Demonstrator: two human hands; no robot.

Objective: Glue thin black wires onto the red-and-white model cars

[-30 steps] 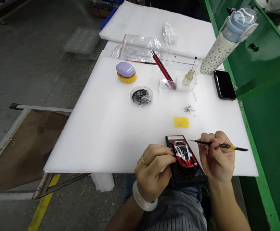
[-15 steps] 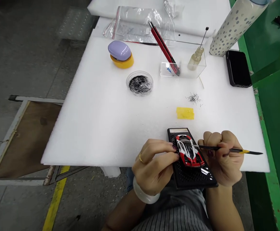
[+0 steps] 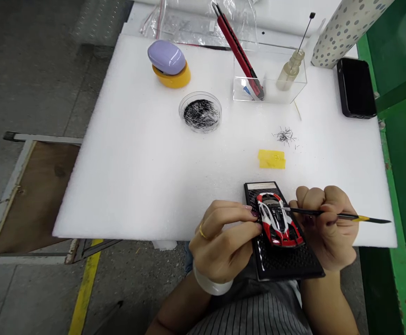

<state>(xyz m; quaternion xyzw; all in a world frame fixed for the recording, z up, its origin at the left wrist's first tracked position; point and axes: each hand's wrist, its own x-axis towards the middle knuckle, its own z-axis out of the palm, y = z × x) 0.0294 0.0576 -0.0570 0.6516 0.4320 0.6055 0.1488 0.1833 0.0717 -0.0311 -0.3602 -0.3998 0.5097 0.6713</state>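
A red, white and black model car [image 3: 280, 222] sits on a black textured display base [image 3: 286, 265], which is tilted over the table's front edge. My left hand [image 3: 223, 237] grips the left side of the base, its fingertips beside the car. In my right hand [image 3: 328, 223] is a thin black paintbrush [image 3: 349, 217] with a yellow band, pinched between thumb and fingers. The brush's fine tip reaches the car's middle, near the cockpit; whether it touches is too small to tell. Part of my right hand lies behind the base's right edge.
Beyond the base lie a yellow tape piece [image 3: 271, 159] and a small pile of black slivers [image 3: 285, 135]. A round clear dish [image 3: 200, 112] holds more. Behind stand a clear box [image 3: 269, 89] with a red cutter [image 3: 239, 51] and glass bottle [image 3: 290, 70], a purple-and-yellow case [image 3: 171, 65] and a black device [image 3: 356, 88].
The camera view has shifted slightly, so the tabletop items appear higher. Both hands keep their holds, and the brush tip stays over the car's middle.
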